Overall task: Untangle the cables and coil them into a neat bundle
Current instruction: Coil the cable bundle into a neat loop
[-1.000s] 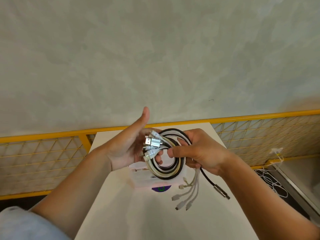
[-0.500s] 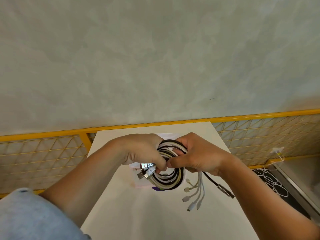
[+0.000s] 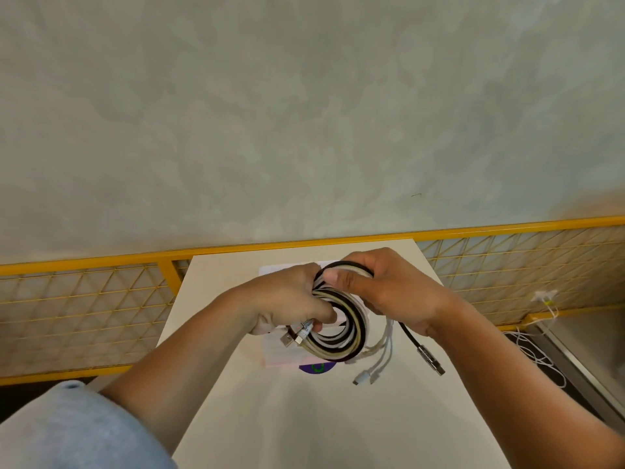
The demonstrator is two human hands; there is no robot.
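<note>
**Coil held over the table, half masked by both hands**

The coiled cables [image 3: 345,340] — smooth round loops of black, white and cream — are held just above the white table [image 3: 304,418]. The far arc is gripped by the right hand [image 3: 389,289], with the thumb pressed on top. The left side is clutched in the left hand [image 3: 287,299], whose fingertips are hidden. Metal USB plugs [image 3: 297,335] jut out below that hand. White connectors [image 3: 365,375] and a ribbed metal plug [image 3: 429,358] on a black lead hang loose. A pale flat item [image 3: 280,353] underneath is mostly covered — it cannot be identified.

The coil [image 3: 341,336] is black, white and cream. The table [image 3: 304,418] is white. The railing [image 3: 101,299] is yellow, the sleeve [image 3: 67,431] pale blue.
</note>
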